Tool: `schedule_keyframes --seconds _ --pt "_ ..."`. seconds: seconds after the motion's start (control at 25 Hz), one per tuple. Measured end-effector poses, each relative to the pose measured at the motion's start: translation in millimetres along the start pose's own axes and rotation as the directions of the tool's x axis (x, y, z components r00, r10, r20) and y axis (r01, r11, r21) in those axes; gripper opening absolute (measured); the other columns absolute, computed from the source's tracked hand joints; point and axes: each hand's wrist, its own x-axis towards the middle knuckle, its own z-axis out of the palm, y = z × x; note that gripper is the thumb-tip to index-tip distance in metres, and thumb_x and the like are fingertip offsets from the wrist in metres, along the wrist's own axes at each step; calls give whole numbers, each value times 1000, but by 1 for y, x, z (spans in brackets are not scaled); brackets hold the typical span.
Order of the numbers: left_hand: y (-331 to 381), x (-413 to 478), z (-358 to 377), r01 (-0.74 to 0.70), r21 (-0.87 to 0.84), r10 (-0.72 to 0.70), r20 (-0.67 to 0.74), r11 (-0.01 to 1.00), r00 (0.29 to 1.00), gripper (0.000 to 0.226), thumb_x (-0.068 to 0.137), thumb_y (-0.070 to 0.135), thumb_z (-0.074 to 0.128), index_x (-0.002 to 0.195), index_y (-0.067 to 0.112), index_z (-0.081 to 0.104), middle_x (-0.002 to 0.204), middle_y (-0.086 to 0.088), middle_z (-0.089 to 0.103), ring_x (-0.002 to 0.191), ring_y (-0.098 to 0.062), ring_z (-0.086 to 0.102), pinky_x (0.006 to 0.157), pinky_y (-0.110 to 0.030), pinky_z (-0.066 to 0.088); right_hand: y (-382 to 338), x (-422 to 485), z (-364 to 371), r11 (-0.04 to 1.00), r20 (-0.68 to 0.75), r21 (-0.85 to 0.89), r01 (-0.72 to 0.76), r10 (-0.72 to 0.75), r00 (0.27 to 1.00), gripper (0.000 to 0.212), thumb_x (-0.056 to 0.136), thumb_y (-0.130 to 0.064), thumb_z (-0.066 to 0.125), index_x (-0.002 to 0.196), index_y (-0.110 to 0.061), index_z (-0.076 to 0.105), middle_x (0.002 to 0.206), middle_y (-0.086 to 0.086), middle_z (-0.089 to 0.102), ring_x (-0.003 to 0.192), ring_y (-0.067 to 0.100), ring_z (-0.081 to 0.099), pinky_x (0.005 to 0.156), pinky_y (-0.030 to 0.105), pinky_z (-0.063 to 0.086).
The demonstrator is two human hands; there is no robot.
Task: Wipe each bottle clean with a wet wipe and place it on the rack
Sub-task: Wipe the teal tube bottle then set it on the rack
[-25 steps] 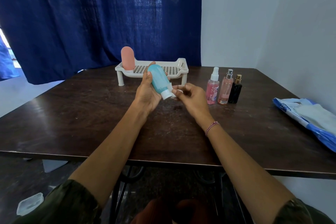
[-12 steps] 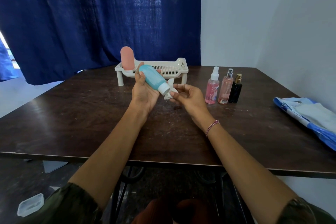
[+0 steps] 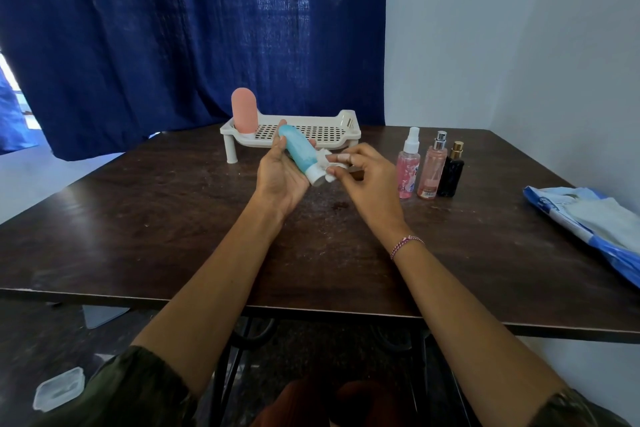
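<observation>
My left hand (image 3: 281,174) holds a light blue bottle (image 3: 300,151) tilted, its white cap pointing down to the right, above the table's middle. My right hand (image 3: 363,177) pinches a crumpled white wet wipe (image 3: 325,163) against the bottle's cap end. Behind them stands a white perforated rack (image 3: 332,130) on short legs, with a pink bottle (image 3: 244,109) upright at its left end. Three small bottles stand in a row to the right: a pink spray bottle (image 3: 408,166), a peach perfume bottle (image 3: 433,170) and a black bottle (image 3: 452,173).
A blue and white wet-wipe pack (image 3: 588,222) lies at the table's right edge. The dark wooden table (image 3: 138,225) has a white wall to the right and a blue curtain (image 3: 173,28) behind. A small clear plastic container (image 3: 59,390) lies on the floor at lower left.
The blue bottle has shifted slightly in my left hand, and my right hand has worked the wipe around its cap end.
</observation>
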Motion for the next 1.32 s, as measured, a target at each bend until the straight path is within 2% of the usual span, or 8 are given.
schedule_keyframes --seconds 0.12,0.32,0.44,0.6,0.8,1.0,1.08,1.32 --pt "-5 -1 0 41 81 -46 61 996 997 38 102 25 30 138 30 41 127 -15 49 119 -29 50 98 -49 43 1 2 -1 999 -49 33 -11 13 999 24 81 -10 68 105 -6 68 103 1 63 96 1 54 84 9 46" --pt "-3 -1 -2 24 208 -42 80 978 996 40 102 26 31 139 38 39 127 -8 47 106 -20 50 83 -43 53 -1 -3 0 989 144 -18 147 -143 979 21 80 -11 69 100 -4 69 98 1 60 89 1 54 80 7 47" --pt "-3 -4 -1 62 286 -95 104 956 990 39 102 28 32 136 42 43 136 -9 43 108 -20 51 74 -39 57 1 -4 -2 983 188 -64 172 -157 969 22 78 -17 72 97 -6 70 98 4 61 88 6 57 78 15 51" --pt "-6 -7 2 105 364 -173 160 925 972 40 102 25 30 139 36 42 145 -8 40 120 -23 52 87 -38 55 2 -4 0 980 179 -108 168 -147 973 21 77 -17 73 94 -4 71 95 5 62 87 11 59 78 26 54" --pt "-6 -11 2 59 452 -183 236 890 954 40 102 21 27 137 33 43 138 -4 48 118 -20 54 93 -35 50 2 -4 1 977 131 -147 155 -136 982 21 81 -14 68 100 -4 68 102 7 63 96 13 59 84 28 54" --pt "-3 -10 0 14 468 -137 231 884 963 40 102 22 27 138 31 44 143 -3 42 122 -19 51 87 -30 53 1 -6 1 945 234 -182 273 -228 945 16 80 -8 68 95 -2 69 98 9 64 90 17 60 82 26 52" --pt "-2 -11 0 8 477 -129 222 879 966 39 102 22 28 135 31 46 143 -3 42 121 -18 51 92 -31 50 -1 -7 2 930 269 -208 303 -243 932 16 79 -7 68 94 -2 69 96 10 63 89 18 59 80 25 50" --pt "-3 -15 4 99 470 -251 274 877 928 42 100 18 28 136 29 45 139 -7 49 117 -20 54 102 -40 42 3 -5 1 949 91 -217 229 -214 973 18 82 -10 67 97 0 67 98 12 63 93 18 59 84 27 52"
